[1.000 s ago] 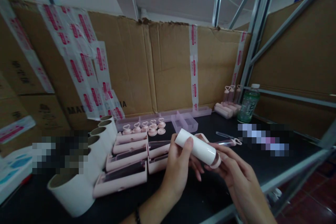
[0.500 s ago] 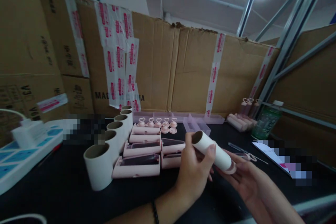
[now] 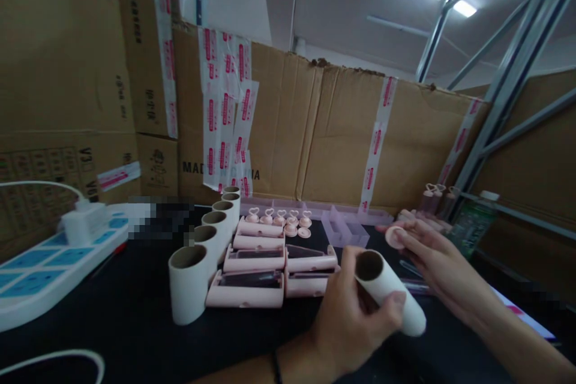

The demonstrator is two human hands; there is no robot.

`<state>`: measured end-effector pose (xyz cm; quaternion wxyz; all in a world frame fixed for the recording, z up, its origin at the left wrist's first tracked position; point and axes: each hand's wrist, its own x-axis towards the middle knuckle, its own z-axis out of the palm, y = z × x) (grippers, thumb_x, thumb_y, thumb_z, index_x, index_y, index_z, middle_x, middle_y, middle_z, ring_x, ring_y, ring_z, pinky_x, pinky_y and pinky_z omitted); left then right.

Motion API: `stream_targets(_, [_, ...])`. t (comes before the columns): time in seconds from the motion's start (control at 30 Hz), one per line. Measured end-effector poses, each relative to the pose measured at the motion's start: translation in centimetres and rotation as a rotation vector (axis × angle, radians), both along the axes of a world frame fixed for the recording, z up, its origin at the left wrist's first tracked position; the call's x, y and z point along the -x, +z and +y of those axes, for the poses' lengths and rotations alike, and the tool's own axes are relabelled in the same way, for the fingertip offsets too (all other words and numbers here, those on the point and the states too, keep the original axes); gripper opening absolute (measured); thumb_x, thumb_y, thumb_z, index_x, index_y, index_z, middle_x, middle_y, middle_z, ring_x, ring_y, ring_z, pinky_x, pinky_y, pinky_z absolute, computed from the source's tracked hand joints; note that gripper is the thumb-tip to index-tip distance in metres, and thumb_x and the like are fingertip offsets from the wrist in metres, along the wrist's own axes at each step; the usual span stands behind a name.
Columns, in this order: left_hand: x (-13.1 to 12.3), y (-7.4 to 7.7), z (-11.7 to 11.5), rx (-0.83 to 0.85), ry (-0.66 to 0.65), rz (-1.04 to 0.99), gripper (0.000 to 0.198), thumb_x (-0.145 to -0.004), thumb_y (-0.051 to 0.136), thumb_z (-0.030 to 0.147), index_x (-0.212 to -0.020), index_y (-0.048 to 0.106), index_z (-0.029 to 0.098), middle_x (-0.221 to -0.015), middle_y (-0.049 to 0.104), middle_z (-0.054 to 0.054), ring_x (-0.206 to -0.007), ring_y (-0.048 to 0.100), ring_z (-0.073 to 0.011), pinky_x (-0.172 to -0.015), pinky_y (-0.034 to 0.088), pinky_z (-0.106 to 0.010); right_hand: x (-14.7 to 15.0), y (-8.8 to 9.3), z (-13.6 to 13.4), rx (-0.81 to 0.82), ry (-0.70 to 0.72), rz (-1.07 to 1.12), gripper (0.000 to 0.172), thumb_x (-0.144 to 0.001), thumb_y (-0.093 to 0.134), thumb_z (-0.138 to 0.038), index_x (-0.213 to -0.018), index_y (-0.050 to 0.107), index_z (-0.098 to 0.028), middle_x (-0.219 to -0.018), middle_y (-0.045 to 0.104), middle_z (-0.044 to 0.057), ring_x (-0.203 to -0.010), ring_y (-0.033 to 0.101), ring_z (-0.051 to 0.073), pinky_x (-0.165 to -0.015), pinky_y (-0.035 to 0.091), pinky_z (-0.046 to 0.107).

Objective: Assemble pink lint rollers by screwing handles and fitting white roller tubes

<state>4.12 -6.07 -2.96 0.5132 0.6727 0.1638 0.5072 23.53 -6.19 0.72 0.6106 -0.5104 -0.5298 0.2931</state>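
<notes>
My left hand (image 3: 346, 318) is wrapped round a white cardboard tube (image 3: 400, 297), tilted with its open brown-lined end up and to the left. In my right hand (image 3: 438, 258), a small round pink cap (image 3: 393, 237) is pinched between the fingers, apart from the tube and above it. Left of my hands lie several pink plastic cases (image 3: 245, 296) with dark clear windows, in rows. Behind them stand small pink caps with heart-shaped loops (image 3: 280, 217). A row of upright white tubes (image 3: 188, 291) runs along the cases' left side.
A power strip (image 3: 85, 258) with a white charger lies at the left. Purple translucent trays (image 3: 344, 231) sit behind my hands. A green bottle (image 3: 472, 222) and pink pieces stand back right, near a metal shelf frame. A cardboard wall (image 3: 288, 126) closes the back.
My right hand has come away from the tube's lower end and moved up, now holding the pink cap. My left hand keeps the tube, lower and further right. The view has shifted.
</notes>
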Motion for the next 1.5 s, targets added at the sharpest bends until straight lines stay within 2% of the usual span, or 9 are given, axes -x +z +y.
stream_targets(0.17, [0.3, -0.7, 0.4, -0.118, -0.125, 0.201, 0.045, -0.078, 0.074, 0.035, -0.11, 0.047, 0.021, -0.076, 0.054, 0.003, -0.059, 0.048, -0.0118, -0.051, 0.036, -0.022, 0.8, 2.4, 8.9, 0.037, 0.212, -0.518, 0.025, -0.101, 0.066, -0.035, -0.108, 0.066, -0.011, -0.097, 0.066, 0.005, -0.081, 0.065, 0.016, -0.074, 0.059, 0.032])
stream_targets(0.37, [0.0, -0.8, 1.0, -0.112, -0.084, 0.191, 0.042, -0.078, 0.073, 0.034, -0.109, 0.049, 0.022, -0.079, 0.054, 0.003, -0.064, 0.049, -0.0118, -0.054, 0.037, -0.021, 5.0, 0.6, 16.4, 0.12, 0.314, -0.978, 0.024, -0.101, 0.066, -0.034, -0.111, 0.065, -0.012, -0.108, 0.065, 0.008, -0.095, 0.065, 0.02, -0.085, 0.059, 0.038])
stream_targets(0.57, [0.0, -0.7, 1.0, -0.084, -0.096, 0.246, 0.042, -0.073, 0.075, 0.038, -0.103, 0.05, 0.023, -0.072, 0.054, 0.004, -0.056, 0.048, -0.0118, -0.048, 0.033, -0.022, 6.8, -0.7, 18.6, 0.116, 0.33, -1.208, 0.026, -0.102, 0.065, -0.035, -0.117, 0.065, -0.013, -0.117, 0.064, 0.009, -0.104, 0.064, 0.023, -0.092, 0.057, 0.042])
stream_targets(0.87, [0.0, -0.6, 0.9, -0.066, -0.092, 0.283, 0.043, -0.072, 0.074, 0.041, -0.102, 0.049, 0.024, -0.072, 0.055, 0.004, -0.059, 0.05, -0.0144, -0.051, 0.035, -0.025, 7.1, -2.0, 19.8, 0.122, 0.287, -1.27, 0.027, -0.103, 0.064, -0.035, -0.119, 0.064, -0.014, -0.118, 0.063, 0.01, -0.105, 0.064, 0.023, -0.092, 0.057, 0.043])
stream_targets(1.07, [0.1, -0.6, 1.0, -0.098, -0.05, 0.269, 0.041, -0.072, 0.075, 0.036, -0.102, 0.051, 0.024, -0.074, 0.053, 0.003, -0.061, 0.049, -0.014, -0.052, 0.035, -0.024, 6.9, 0.1, 18.3, 0.049, 0.303, -1.147, 0.024, -0.103, 0.064, -0.035, -0.113, 0.066, -0.013, -0.114, 0.065, 0.009, -0.104, 0.065, 0.022, -0.093, 0.057, 0.042])
stream_targets(1.27, [-0.2, -0.4, 0.9, -0.051, 0.078, 0.218, 0.042, -0.078, 0.076, 0.045, -0.106, 0.053, 0.023, -0.08, 0.062, -0.001, -0.067, 0.057, -0.0182, -0.053, 0.04, -0.025, 5.1, 6.3, 10.5, -0.031, 0.54, -0.941, 0.039, -0.106, 0.053, -0.045, -0.1, 0.075, -0.013, -0.079, 0.067, 0.002, -0.075, 0.065, 0.015, -0.071, 0.054, 0.027])
stream_targets(1.33, [-0.2, -0.4, 0.9, -0.014, 0.175, 0.234, 0.043, -0.078, 0.076, 0.049, -0.105, 0.055, 0.022, -0.085, 0.066, -0.004, -0.073, 0.061, -0.0217, -0.054, 0.043, -0.026, 4.4, 8.1, 7.2, -0.001, 0.633, -0.887, 0.049, -0.101, 0.051, -0.056, -0.109, 0.078, -0.016, -0.088, 0.072, 0.005, -0.077, 0.067, 0.018, -0.065, 0.052, 0.025])
stream_targets(1.43, [-0.1, -0.2, 0.8, -0.014, 0.295, 0.216, 0.05, -0.077, 0.077, 0.051, -0.111, 0.056, 0.021, -0.093, 0.071, -0.008, -0.08, 0.067, -0.0264, -0.062, 0.05, -0.031, 3.2, 9.7, 3.1, 0.083, 0.71, -0.848, 0.051, -0.092, 0.063, -0.057, -0.124, 0.075, -0.019, -0.113, 0.073, 0.008, -0.1, 0.069, 0.025, -0.086, 0.056, 0.032])
stream_targets(1.5, [0.0, 0.6, 0.6, -0.055, 0.31, 0.189, 0.052, -0.078, 0.078, 0.051, -0.115, 0.056, 0.021, -0.096, 0.073, -0.008, -0.083, 0.069, -0.027, -0.067, 0.053, -0.033, 2.2, 9.7, 1.1, 0.149, 0.594, -0.794, 0.058, -0.077, 0.082, -0.051, -0.125, 0.074, -0.02, -0.119, 0.071, 0.009, -0.107, 0.067, 0.026, -0.093, 0.054, 0.03])
